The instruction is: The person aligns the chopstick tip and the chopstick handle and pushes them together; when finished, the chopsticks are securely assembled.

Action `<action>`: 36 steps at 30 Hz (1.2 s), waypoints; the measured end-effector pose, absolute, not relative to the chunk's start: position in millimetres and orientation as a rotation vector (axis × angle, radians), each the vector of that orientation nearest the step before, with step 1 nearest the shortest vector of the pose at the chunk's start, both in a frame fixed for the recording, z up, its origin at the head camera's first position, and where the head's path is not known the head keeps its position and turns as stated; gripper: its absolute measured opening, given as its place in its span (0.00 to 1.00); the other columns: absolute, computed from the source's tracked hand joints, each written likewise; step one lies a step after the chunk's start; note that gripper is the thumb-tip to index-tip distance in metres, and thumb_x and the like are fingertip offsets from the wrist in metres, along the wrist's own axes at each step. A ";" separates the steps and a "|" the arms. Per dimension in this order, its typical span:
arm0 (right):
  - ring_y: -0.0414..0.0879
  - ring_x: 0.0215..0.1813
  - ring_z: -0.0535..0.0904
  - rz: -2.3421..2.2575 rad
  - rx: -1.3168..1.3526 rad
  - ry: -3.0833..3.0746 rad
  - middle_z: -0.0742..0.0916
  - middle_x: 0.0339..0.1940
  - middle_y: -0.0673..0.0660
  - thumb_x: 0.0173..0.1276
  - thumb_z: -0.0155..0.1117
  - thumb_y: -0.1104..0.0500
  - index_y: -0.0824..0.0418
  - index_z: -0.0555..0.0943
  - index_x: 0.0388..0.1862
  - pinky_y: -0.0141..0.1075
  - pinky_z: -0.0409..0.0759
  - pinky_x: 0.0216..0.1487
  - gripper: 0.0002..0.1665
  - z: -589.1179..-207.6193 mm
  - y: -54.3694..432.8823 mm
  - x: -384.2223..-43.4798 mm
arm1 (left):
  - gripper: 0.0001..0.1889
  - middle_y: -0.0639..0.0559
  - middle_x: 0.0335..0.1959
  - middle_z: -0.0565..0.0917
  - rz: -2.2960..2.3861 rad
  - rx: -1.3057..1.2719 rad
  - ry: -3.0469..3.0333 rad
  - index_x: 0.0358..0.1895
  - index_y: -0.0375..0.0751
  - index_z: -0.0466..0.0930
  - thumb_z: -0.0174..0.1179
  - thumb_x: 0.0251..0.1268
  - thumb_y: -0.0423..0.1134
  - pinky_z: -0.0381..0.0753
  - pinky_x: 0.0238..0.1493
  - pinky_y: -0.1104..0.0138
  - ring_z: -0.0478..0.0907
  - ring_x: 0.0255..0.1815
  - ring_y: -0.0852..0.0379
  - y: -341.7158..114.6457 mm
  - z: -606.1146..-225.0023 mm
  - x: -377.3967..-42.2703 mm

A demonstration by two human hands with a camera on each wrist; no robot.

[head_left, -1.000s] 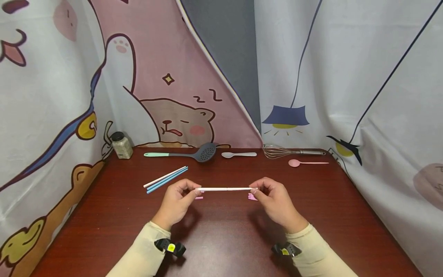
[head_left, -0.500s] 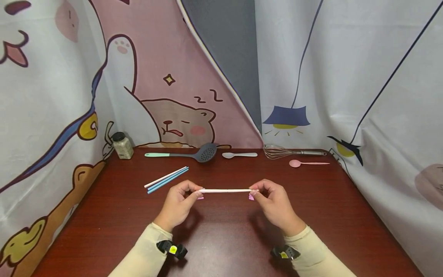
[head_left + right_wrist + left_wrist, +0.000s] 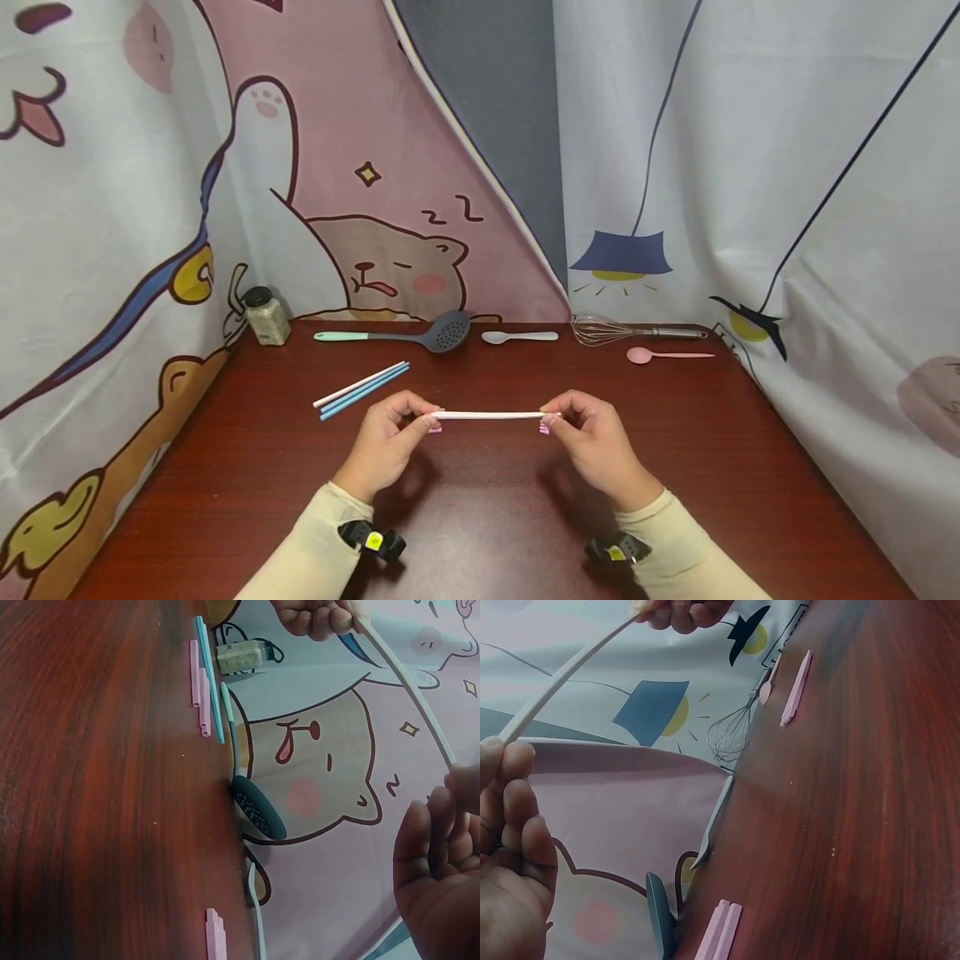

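Both hands hold one thin white stick (image 3: 489, 415) level above the table, one hand at each end. My left hand (image 3: 386, 446) pinches its left end between thumb and fingers, and my right hand (image 3: 600, 446) pinches the right end the same way. In the left wrist view the white stick (image 3: 570, 669) looks slightly bowed. Short pink sticks lie on the table beyond the hands: one group (image 3: 718, 934) behind the left hand, another (image 3: 798, 690) behind the right. In the head view the hands mostly hide them.
Blue and white sticks (image 3: 362, 392) lie left of the hands. Along the back stand or lie a jar (image 3: 267, 318), a slotted ladle (image 3: 446, 332), a pale spoon (image 3: 517, 337), a whisk (image 3: 637, 331) and a pink spoon (image 3: 667, 355). Printed curtains rise behind the table (image 3: 487, 533).
The stick and both hands have shifted very slightly lower in the head view. A small mark at the stick's middle, seen a second ago, no longer shows. The grips are unchanged.
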State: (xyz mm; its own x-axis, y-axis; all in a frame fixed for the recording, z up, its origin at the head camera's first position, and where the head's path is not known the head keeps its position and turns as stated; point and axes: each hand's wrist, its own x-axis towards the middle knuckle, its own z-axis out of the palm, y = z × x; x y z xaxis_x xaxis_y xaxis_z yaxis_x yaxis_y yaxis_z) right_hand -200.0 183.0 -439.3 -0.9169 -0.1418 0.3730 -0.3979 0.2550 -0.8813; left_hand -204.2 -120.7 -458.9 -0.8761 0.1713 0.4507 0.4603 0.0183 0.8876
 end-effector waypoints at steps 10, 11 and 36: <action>0.39 0.31 0.83 1.756 0.496 -2.236 0.86 0.27 0.48 0.69 0.66 0.75 0.72 0.85 0.39 0.30 0.82 0.33 0.03 -441.8 179.9 -199.6 | 0.03 0.39 0.37 0.87 -1.966 -0.621 -2.067 0.41 0.23 0.80 0.62 0.73 0.24 0.89 0.44 0.65 0.88 0.38 0.62 -119.1 -462.9 -204.3; 0.41 0.31 0.83 1.755 0.493 -2.246 0.86 0.27 0.49 0.69 0.66 0.75 0.72 0.85 0.39 0.31 0.82 0.33 0.03 -441.6 180.6 -200.1 | 0.02 0.35 0.38 0.87 -1.974 -0.618 -2.064 0.41 0.23 0.80 0.62 0.72 0.23 0.89 0.44 0.64 0.88 0.38 0.62 -119.3 -463.0 -204.8; 0.49 0.32 0.82 1.729 0.087 -2.514 0.84 0.31 0.56 0.72 0.70 0.64 0.72 0.86 0.50 0.35 0.82 0.34 0.12 -448.4 224.7 -234.9 | 0.06 0.49 0.35 0.89 -1.612 0.296 -2.118 0.47 0.31 0.86 0.64 0.73 0.30 0.76 0.37 0.76 0.81 0.36 0.65 -233.2 -492.3 -254.6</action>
